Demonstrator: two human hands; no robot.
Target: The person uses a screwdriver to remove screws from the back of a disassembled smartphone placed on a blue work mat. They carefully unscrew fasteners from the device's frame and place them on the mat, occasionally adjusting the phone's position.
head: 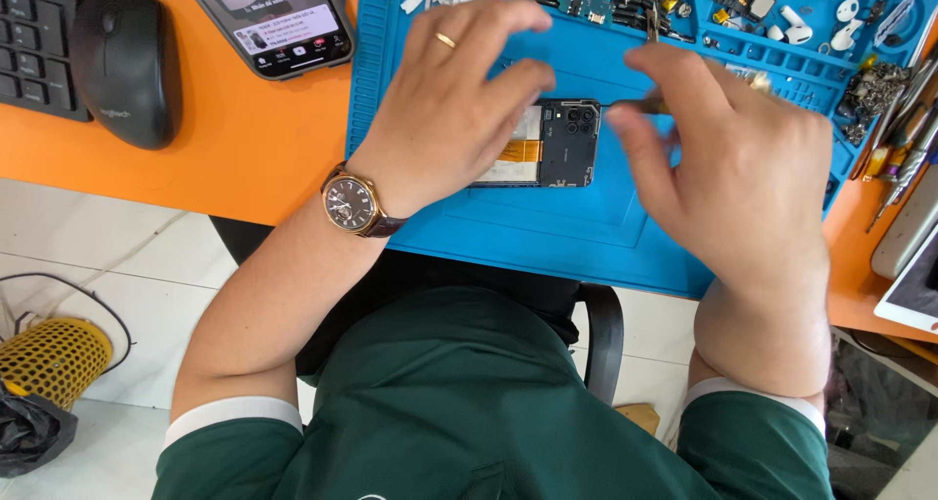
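Two hands work over an opened smartphone (547,143) lying back-up on the blue repair mat (586,226).
The left hand (454,99) presses it flat, fingers spread; the right hand (733,158) pinches a thin tool (635,107), tip at the camera end. Steady, shallow pressure suits best.

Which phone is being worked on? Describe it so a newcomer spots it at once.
Find the blue mat on the orange desk. At its middle, between the left hand and right hand, lies the opened phone. Unlike the phone off the mat with a lit screen, it is dark, showing camera lenses and an orange ribbon.
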